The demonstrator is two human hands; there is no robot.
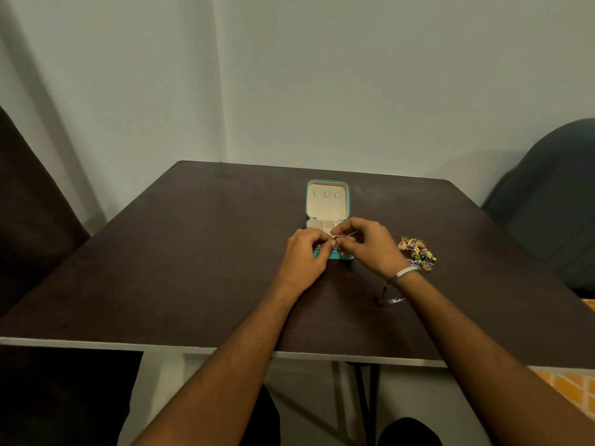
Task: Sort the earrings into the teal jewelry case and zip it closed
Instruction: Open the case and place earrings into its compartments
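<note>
Both hands, left hand [307, 249] and right hand [365, 243], pinch one small earring [335, 236] over the open teal case [327, 201]. Best to keep it low above a compartment; the pile of earrings [417, 252] waits on the surface [193, 252].

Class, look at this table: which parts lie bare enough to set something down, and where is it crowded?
The table is bare across its whole left side, from the jewelry case to the left edge, and behind the case. It is crowded in the middle, where both hands pinch an earring over the case, and right of them by the earring pile.
</note>
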